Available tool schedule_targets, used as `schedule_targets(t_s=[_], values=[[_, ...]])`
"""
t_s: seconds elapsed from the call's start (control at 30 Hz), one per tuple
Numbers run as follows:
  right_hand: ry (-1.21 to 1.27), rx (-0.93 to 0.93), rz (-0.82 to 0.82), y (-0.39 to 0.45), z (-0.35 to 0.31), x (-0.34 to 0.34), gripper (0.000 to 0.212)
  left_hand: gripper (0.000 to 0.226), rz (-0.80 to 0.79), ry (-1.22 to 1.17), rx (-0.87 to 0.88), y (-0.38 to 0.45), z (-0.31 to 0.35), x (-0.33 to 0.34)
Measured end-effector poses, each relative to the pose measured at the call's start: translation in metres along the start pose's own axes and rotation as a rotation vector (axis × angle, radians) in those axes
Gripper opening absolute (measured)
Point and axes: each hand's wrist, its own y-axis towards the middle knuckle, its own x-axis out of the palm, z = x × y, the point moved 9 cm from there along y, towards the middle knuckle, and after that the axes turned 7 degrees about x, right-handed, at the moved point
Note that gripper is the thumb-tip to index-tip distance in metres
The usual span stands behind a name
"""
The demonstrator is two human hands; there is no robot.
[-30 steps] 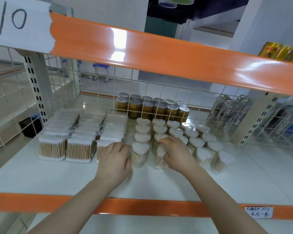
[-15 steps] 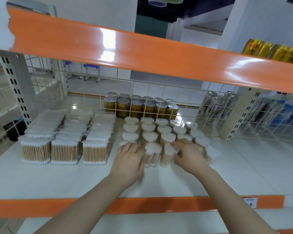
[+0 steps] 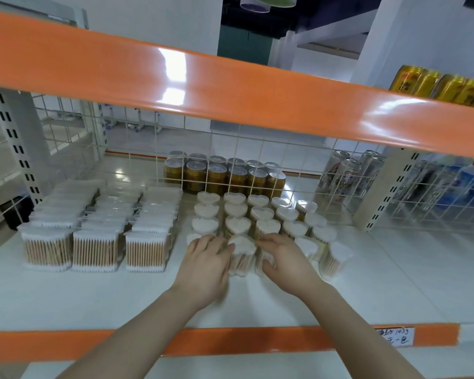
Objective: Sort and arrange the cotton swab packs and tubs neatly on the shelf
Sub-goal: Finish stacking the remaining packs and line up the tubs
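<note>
Heart-shaped cotton swab tubs [image 3: 237, 224] stand in several rows on the white shelf [image 3: 394, 283], right of centre. Rectangular swab packs [image 3: 95, 242] fill three columns to their left. My left hand [image 3: 205, 266] curls over the front tub of the left row [image 3: 192, 237] and hides most of it. My right hand [image 3: 288, 261] grips a front tub [image 3: 262, 265] between thumb and fingers. One front tub [image 3: 241, 255] stands between the two hands, touched by both. More tubs [image 3: 335, 258] stand at the right end.
Gold cans [image 3: 225, 176] and silver cans [image 3: 345, 176] stand behind the wire mesh at the back. An orange beam [image 3: 230, 86] crosses overhead. A perforated upright [image 3: 386, 192] stands to the right. A price label [image 3: 394, 339] hangs on the front edge.
Both hands have stayed on the front tubs and drawn them closer together. My left hand has shifted right, away from the packs. The view has swung slightly.
</note>
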Motion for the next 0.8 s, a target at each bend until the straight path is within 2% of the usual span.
schedule_targets(t_s=[0.37, 0.47, 0.57, 0.67, 0.8], values=[[0.076, -0.136, 0.125, -0.018, -0.024, -0.002, 0.029, 0.046, 0.036, 0.079, -0.068, 0.001, -0.019, -0.009], [0.099, -0.154, 0.123, -0.013, -0.028, -0.002, 0.031, 0.052, 0.069, 0.073, -0.091, -0.005, -0.023, -0.013], [0.108, -0.115, 0.083, 0.002, -0.025, -0.005, 0.042, 0.05, 0.089, 0.08, -0.106, -0.011, -0.029, -0.017], [0.067, -0.144, -0.038, 0.012, -0.03, 0.0, 0.056, 0.041, 0.091, 0.092, -0.103, -0.016, -0.034, -0.016], [-0.009, -0.178, -0.179, 0.018, -0.036, 0.008, 0.062, 0.048, 0.09, 0.068, -0.091, -0.022, -0.038, -0.014]])
